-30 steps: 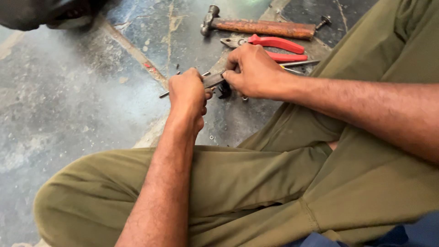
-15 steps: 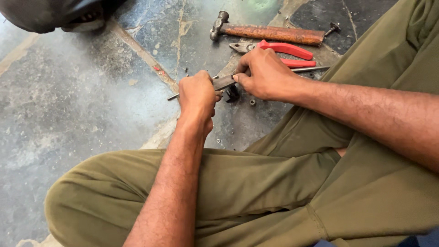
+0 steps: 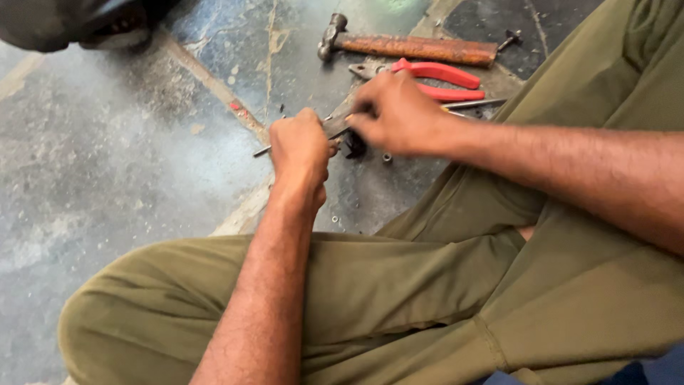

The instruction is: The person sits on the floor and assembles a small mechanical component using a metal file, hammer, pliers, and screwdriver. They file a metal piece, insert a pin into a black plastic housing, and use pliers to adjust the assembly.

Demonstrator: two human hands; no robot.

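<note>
Grey, scuffed concrete floor (image 3: pixel 107 185) fills the left of the view, crossed by a pale seam, and the person sits cross-legged on it in olive-green trousers (image 3: pixel 399 299). The left hand (image 3: pixel 301 146) is curled into a tight fist around a thin metal rod (image 3: pixel 262 150), whose tip pokes out to the left of the knuckles, low over the floor. The right hand (image 3: pixel 399 114) reaches in from the right, fingers bent and pinched onto a small dark metal part (image 3: pixel 340 127) that sits between the two hands, just touching the left fist; how the part joins the rod is hidden by the fingers. Right under the hands lies a small black piece (image 3: pixel 354 146), and a tiny nut (image 3: pixel 387 157) rests on the floor just beside it. Behind the right hand, partly covered by it, lie pliers with red handles (image 3: pixel 442 75), their handles pointing right. Further back a hammer (image 3: pixel 410 47) with a rusty brown handle lies flat, its steel head to the left. A small bolt (image 3: pixel 509 39) sits just past the end of the hammer handle. In the top left corner a dark shoe (image 3: pixel 68 21) shows at the edge of the frame.
</note>
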